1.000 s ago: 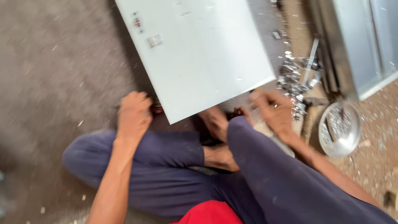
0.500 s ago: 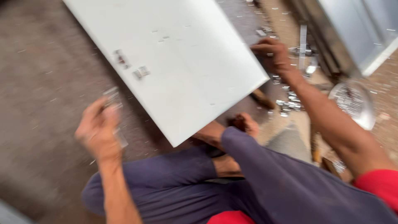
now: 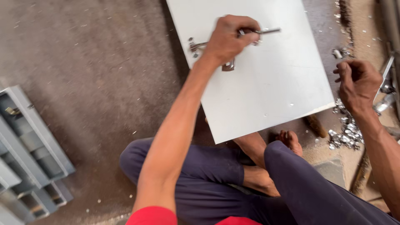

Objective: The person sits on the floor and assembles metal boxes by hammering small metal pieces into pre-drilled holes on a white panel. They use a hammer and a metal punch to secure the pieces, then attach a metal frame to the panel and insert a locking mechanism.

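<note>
A white flat panel (image 3: pixel 266 83) lies on the floor in front of my crossed legs. My left hand (image 3: pixel 229 39) reaches over it and grips a shiny metal latch bar (image 3: pixel 266 31), which rests on the panel's upper part. My right hand (image 3: pixel 358 83) hovers past the panel's right edge with its fingers curled closed; anything small inside it is hidden. Below that hand lies a pile of small shiny metal parts (image 3: pixel 346 135) on the floor.
Grey metal box frames (image 3: pixel 29 154) are stacked at the left edge. Metal strips and loose hardware (image 3: pixel 385 89) lie along the right edge. A wooden handle (image 3: pixel 316 127) sticks out under the panel's lower right corner. The floor is dusty and littered with shavings.
My left hand has moved from the floor at the left up onto the panel, carrying the latch. My right hand has dropped from the panel's upper right corner to beside its right edge.
</note>
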{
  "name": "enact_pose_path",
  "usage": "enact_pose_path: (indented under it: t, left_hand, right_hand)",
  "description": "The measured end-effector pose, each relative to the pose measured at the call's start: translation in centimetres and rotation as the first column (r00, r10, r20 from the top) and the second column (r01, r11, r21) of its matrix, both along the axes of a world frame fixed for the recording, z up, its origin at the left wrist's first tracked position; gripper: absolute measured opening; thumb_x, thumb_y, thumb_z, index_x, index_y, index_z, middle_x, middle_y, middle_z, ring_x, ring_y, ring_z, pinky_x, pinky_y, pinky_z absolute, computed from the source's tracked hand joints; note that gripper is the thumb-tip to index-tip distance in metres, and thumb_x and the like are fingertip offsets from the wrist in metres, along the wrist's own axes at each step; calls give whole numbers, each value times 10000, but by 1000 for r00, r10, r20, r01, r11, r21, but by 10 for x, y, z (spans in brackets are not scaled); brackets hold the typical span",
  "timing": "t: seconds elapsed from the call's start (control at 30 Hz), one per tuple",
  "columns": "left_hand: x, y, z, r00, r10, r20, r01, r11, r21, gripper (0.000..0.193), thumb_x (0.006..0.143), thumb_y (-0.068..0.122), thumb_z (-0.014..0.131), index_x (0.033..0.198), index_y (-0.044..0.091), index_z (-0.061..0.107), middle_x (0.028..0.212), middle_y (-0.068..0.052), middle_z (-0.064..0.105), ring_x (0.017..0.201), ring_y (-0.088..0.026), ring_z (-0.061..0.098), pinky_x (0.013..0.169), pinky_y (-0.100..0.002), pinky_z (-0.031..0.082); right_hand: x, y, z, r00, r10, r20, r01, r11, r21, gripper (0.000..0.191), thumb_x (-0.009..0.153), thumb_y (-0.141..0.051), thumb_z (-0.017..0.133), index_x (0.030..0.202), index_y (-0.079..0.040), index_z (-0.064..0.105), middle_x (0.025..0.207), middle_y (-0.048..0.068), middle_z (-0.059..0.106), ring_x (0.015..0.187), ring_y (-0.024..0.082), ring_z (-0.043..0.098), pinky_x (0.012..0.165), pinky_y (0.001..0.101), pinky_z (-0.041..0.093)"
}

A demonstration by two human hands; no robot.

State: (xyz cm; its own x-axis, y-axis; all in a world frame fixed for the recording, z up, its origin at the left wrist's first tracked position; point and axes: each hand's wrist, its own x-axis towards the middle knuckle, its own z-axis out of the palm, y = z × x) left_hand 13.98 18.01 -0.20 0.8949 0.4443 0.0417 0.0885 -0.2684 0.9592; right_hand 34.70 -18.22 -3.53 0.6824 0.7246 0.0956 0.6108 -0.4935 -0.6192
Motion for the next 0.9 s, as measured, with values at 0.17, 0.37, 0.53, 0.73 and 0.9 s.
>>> enact_pose_path:
  t: [0.17,0.37,0.53,0.73,0.9]
  left_hand:
    - [-15,7,4,969,235,-74,-190,903,385,145,839,158,771,983,142,768,934,-28,717,924,-177,653,877,-403,495]
    - [-62,23,17,918,373,-136,-262,827,497,151,804,194,856,952,182,829,934,24,689,977,-198,515,971,-421,275]
    - [-49,14,17,920,383,-82,-293,812,505,183,804,282,893,936,173,825,865,26,692,855,-194,543,907,-406,324]
    - [-44,15,10,887,450,-103,-365,821,439,171,745,260,904,820,133,818,802,-10,689,767,-185,579,813,-400,355]
    - [-43,18,11,867,475,-149,-379,825,419,190,745,263,914,809,117,812,798,-26,692,737,-193,566,821,-396,356]
  right_hand:
    - [-18,45,66,976,1,-220,31,989,142,203,1180,-135,636,1103,37,713,934,163,709,760,149,716,672,247,596]
    - [-36,135,106,961,205,-185,-178,972,153,206,1132,-181,728,1068,13,752,867,123,712,706,156,690,577,251,564]
    - [-42,238,87,795,568,-213,-551,823,140,209,1187,-175,649,1070,-11,704,807,112,654,722,150,645,617,259,540]
    - [-57,304,66,743,646,-175,-669,719,-187,169,1071,-93,602,1123,16,720,975,131,750,795,224,702,689,355,571]
    - [-56,320,59,721,650,-240,-693,664,-280,194,1062,-119,618,1176,11,706,998,159,750,848,263,735,747,352,594]
